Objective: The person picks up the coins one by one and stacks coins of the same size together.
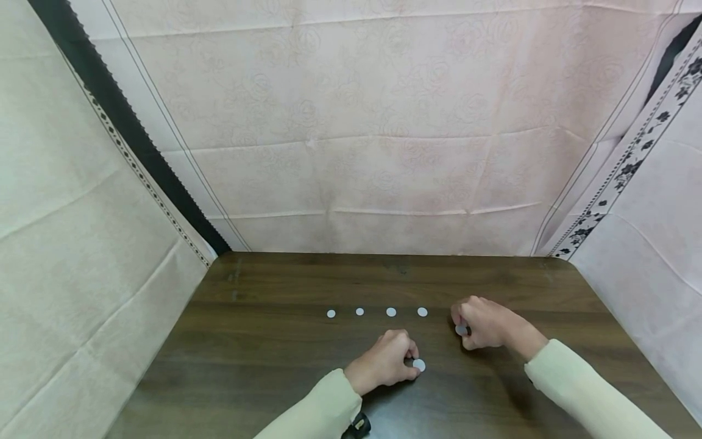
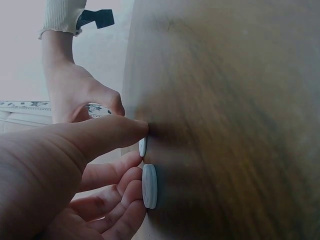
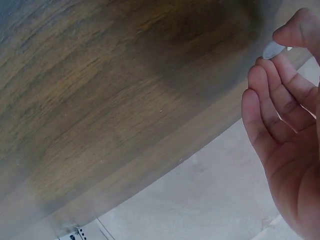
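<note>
My left hand (image 1: 384, 360) is low over the table's middle and pinches a small white disc (image 1: 419, 365) between thumb and index finger. In the left wrist view a thicker white round piece (image 2: 150, 186) shows right at the other fingertips. To the right, my right hand (image 1: 485, 323) holds another white disc (image 1: 462, 330) at its fingertips. The right wrist view shows that disc (image 3: 273, 50) between thumb and index finger, the other fingers loosely bent. Beyond the left hand, several white discs (image 1: 391, 312) lie spaced in a row on the table.
The brown wooden table (image 1: 263, 347) has its far edge against a pale patterned cloth (image 1: 384, 122). Light cloths hang along the left side (image 1: 82, 244) and right side (image 1: 652, 244). A black device (image 1: 358, 425) is at the left wrist.
</note>
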Available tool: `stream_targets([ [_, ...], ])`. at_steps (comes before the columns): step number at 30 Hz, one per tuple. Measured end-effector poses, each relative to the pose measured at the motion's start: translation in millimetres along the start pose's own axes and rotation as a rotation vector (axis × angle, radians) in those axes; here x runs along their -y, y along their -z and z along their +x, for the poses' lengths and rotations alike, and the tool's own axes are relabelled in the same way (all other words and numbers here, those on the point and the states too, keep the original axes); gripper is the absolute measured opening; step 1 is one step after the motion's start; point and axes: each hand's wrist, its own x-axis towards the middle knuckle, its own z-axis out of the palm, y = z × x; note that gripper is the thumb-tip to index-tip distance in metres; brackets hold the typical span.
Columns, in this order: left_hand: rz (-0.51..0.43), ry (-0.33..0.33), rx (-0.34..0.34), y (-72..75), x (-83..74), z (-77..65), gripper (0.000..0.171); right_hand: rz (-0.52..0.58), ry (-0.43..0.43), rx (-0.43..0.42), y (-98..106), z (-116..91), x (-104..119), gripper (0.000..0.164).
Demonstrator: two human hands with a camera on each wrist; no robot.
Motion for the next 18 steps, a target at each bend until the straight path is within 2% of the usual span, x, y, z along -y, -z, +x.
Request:
stream_targets([
  [7, 0.008, 0.017, 0.003, 1.2, -1.9, -0.6, 0.012, 0.045, 0.011, 0.004, -0.1, 1.3, 3.8, 0.024],
  [18, 0.012, 0.007, 0.002, 1.4, -1.8, -0.6, 0.012, 0.120, 0.035, -0.007, -3.2, 2.1, 11.0, 0.022],
])
